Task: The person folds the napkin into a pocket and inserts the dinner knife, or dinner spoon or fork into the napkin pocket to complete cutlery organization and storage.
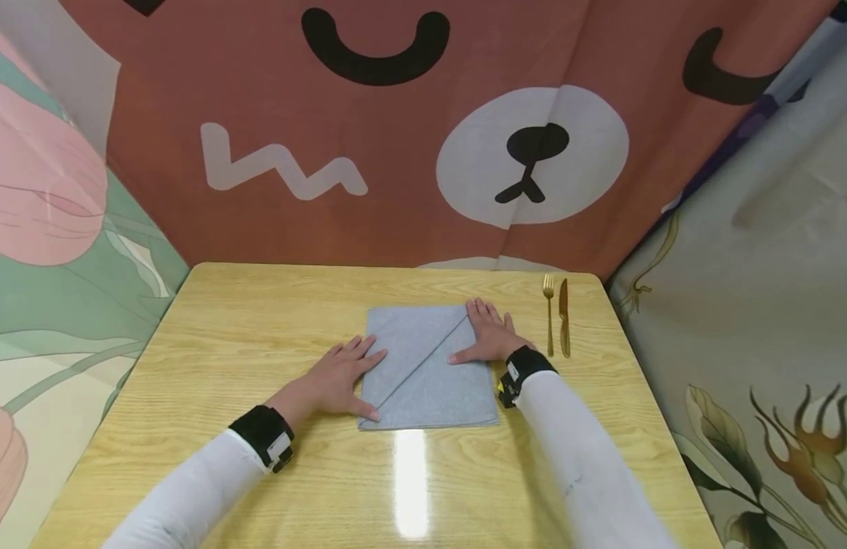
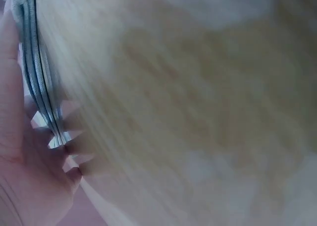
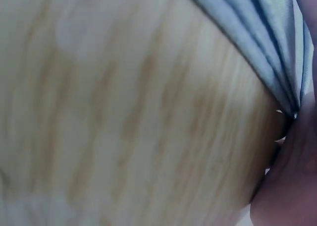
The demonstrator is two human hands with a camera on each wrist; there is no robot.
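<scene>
A light blue-grey cloth napkin (image 1: 444, 389), folded into a square, lies flat on the wooden table. A diagonal fold edge crosses it from lower left to upper right. My left hand (image 1: 337, 377) is at its left side, fingers spread, with the thumb on the lower left corner. Over the upper right corner rests my right hand (image 1: 490, 335), fingers extended and thumb on the cloth. Stacked layers of the napkin (image 2: 34, 62) show beside the left thumb in the left wrist view. The right wrist view shows layered napkin edges (image 3: 247, 32) near the right hand (image 3: 285, 181).
A gold fork (image 1: 550, 313) and a gold knife (image 1: 564, 316) lie side by side right of the napkin, near the right hand. The wooden table (image 1: 258, 320) meets a bear-print curtain (image 1: 396, 229) at the back. Patterned cloths hang at both sides.
</scene>
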